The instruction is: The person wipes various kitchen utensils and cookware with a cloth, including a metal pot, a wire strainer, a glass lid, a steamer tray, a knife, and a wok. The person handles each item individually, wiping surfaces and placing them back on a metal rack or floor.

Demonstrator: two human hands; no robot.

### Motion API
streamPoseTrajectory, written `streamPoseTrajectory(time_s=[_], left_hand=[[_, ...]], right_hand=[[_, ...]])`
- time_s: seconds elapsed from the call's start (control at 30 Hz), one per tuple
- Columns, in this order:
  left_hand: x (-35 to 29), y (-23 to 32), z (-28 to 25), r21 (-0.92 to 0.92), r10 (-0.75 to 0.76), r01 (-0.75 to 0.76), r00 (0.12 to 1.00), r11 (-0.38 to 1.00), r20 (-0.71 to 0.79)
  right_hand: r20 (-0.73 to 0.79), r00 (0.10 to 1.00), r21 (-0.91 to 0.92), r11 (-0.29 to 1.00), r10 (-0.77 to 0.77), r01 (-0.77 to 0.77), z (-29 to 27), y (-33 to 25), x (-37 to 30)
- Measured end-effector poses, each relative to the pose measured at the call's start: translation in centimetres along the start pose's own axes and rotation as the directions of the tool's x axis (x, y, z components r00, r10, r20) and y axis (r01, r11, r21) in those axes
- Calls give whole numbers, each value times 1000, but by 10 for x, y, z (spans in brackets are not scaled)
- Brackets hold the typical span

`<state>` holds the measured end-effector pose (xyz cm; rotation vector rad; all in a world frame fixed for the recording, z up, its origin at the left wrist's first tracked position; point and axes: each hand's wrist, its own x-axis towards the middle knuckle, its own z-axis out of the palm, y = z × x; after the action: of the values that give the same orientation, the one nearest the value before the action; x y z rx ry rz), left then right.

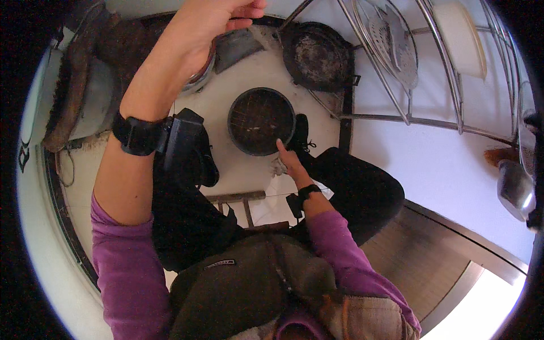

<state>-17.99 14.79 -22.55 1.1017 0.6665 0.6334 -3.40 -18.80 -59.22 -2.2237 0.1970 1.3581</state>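
Note:
A round dark pot [253, 148] stands on the pale floor between my legs, its inside brown with light streaks. My right hand [292, 162] is at its near right rim, with the thumb lying on the edge and the other fingers mostly hidden. Beside that hand is a crumpled whitish thing [277, 166]. My left hand [238, 12] is raised far forward to the upper edge of the view, fingers curled. Whatever it may hold is hidden. Beneath the left wrist, a round metal container [199, 82] is partly covered.
A blackened pan [318, 56] lies at the back beside a metal rack [396, 118]. On the rack are a perforated skimmer [391, 42] and a cream container [460, 39]. A metal ladle [515, 190] hangs at far right. A dustpan-like grey piece [237, 50] lies beyond the pot.

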Motion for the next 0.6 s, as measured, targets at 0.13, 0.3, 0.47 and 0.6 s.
streamPoseTrajectory(time_s=[0.13,0.3,0.47,0.6], left_hand=[[0,1,-13,4,24,-24,999,1000,-32],[0,-6,-22,-8,52,-52,997,999,-62],[6,-13,-22,-20,84,-83,996,996,24],[13,-19,-25,16,65,-65,998,998,5]], right_hand=[[33,999,-48,998,-27,29,13,5,22],[-38,999,50,999,20,-18,17,13,31],[17,998,138,988,-66,63,22,17,39],[-221,952,-14,977,-210,212,28,3,25]])
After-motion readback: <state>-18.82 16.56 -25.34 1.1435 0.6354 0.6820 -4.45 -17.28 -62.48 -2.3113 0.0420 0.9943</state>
